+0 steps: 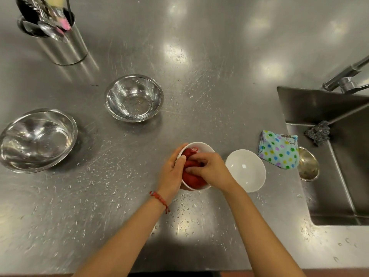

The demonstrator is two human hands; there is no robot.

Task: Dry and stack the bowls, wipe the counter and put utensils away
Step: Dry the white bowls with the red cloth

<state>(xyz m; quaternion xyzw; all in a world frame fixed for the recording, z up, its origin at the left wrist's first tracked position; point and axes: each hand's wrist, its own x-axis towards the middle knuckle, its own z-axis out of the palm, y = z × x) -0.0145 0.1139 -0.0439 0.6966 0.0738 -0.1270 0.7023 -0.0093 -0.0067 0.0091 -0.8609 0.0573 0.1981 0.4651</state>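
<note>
Head view showed us at a wet steel counter (pixel 199 56), drying the first of the bowls. Our left hand (pixel 172 172) was wrapped around the near-left wall of a white bowl (pixel 201 145), steadying it, while our right hand (pixel 209 168) was closed on a bunched red cloth (pixel 189 177) pressed inside that bowl. A second white bowl (pixel 246 170) sat just to the right, apart from the first and unstacked. Two steel bowls, a small one (pixel 134 97) farther off and a large one (pixel 38 139) at the far left, stood separately with droplets visible inside. We judged the task barely begun: nothing was stacked, water beads covered the counter, and wiping remained. Utensils stood in a steel holder (pixel 63 47) at the far left. A dotted cloth (pixel 278 149) lay beside the sink (pixel 319 100). We found no legible brand, label or writing.
</note>
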